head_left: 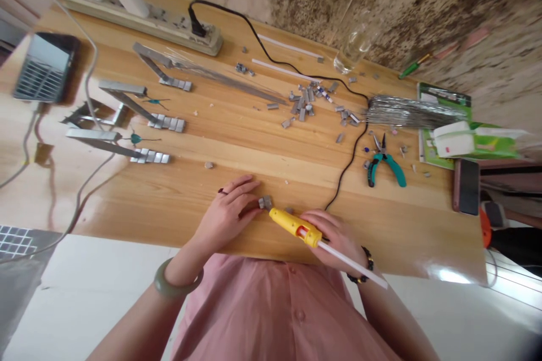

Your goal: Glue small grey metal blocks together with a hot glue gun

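My right hand [334,237] is wrapped round a yellow hot glue gun [290,224], and a long white glue stick [353,264] sticks out of its back end. The gun's nozzle points left, right at a small grey piece [265,202]. That piece sits at the thumb and index fingertips of my left hand [231,211], which pinch its left side while the hand rests low over the table. Whether the nozzle touches the piece I cannot tell. Another small grey piece [209,164] lies to the upper left of my left hand.
Bent grey metal frames [122,101] stand at left, near a phone [46,67]. A power strip [169,28] runs along the back. Loose grey pieces [302,101], a wire bundle [415,113], teal pliers [385,163] and a glass [353,48] lie farther off. A black cord [353,158] trails across the wooden table.
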The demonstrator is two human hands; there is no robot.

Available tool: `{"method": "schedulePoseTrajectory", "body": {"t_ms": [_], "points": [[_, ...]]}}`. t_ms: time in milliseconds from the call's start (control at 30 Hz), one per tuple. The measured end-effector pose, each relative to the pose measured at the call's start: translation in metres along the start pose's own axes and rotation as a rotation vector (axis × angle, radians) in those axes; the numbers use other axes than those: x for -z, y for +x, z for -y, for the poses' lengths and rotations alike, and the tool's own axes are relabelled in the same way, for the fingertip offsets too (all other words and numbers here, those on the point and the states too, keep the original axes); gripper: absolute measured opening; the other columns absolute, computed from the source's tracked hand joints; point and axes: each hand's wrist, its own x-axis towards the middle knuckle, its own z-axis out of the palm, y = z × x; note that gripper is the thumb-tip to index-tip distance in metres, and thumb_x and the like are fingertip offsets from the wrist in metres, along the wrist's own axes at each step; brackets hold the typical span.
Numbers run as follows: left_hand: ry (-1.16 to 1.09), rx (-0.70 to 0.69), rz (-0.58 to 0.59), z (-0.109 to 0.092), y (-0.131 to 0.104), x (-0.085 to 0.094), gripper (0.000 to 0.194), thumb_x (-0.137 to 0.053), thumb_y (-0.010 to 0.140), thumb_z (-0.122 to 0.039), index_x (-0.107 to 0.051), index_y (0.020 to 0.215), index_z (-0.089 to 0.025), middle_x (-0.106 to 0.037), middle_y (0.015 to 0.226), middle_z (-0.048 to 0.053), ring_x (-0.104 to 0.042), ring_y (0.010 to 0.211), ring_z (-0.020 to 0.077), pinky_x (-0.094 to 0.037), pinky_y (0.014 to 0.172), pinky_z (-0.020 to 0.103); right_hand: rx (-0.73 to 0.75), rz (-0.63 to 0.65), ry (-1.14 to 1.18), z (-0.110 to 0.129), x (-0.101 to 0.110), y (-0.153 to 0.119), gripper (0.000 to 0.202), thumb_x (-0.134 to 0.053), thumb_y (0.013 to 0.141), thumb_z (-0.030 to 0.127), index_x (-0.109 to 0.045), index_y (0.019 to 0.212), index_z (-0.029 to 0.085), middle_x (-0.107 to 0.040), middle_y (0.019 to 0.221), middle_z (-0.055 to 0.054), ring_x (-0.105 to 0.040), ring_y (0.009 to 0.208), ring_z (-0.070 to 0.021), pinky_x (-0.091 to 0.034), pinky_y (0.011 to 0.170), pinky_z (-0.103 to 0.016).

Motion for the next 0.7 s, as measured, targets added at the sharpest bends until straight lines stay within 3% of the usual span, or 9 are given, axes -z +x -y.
{"method": "schedulePoseTrajectory", "body": {"t_ms": [700], "points": [[-0.008, 0.007, 0.002, -0.0018, 0.0018, 0.0006, 0.008, -0.063, 0.085, -0.022, -0.064, 0.092, -0.018, -0.066, 0.118, 0.010, -0.052, 0.124, 0.0271, -0.048, 0.099, 0.047, -0.011, 0.008, 0.010, -0.0004, -0.0024, 0.0063, 0.035, -0.053, 0.082, 0.019, -0.055, 0.117, 0.020, -0.066, 0.111, -0.010, -0.064, 0.102, -0.0218, -0.055, 0.090, -0.035]]}}
